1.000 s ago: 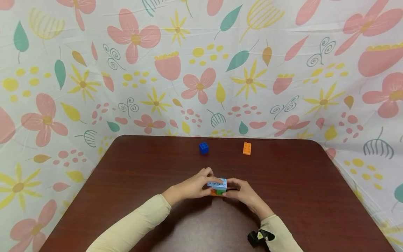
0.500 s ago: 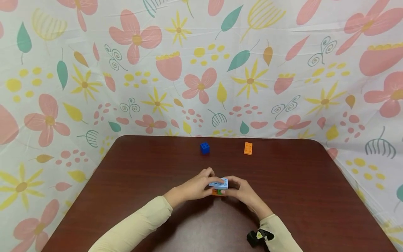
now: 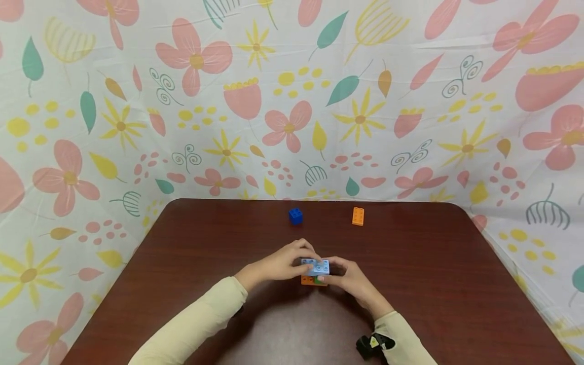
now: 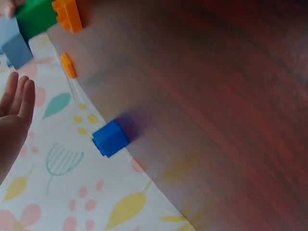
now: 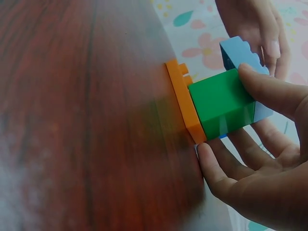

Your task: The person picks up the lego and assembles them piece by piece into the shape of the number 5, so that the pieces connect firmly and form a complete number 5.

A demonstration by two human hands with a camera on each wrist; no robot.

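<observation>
Both hands meet at the near middle of the table (image 3: 191,263), where a small brick stack (image 3: 315,272) stands: an orange plate (image 5: 184,102) at the bottom, a green brick (image 5: 221,102) on it, and a light blue brick (image 3: 316,266) on top. The left hand (image 3: 284,263) and right hand (image 3: 349,279) have their fingers curled round the stack from either side, apparently seating the top brick. A next brick would likely come from the far edge, where a dark blue brick (image 3: 295,215) and, right of it, an orange brick (image 3: 358,216) lie loose, so one hand must let go.

far edge: blue cube (image 3: 295,216), orange brick (image 3: 358,216) | gap between, seemingly passable | table (image 3: 433,263) sides open
</observation>
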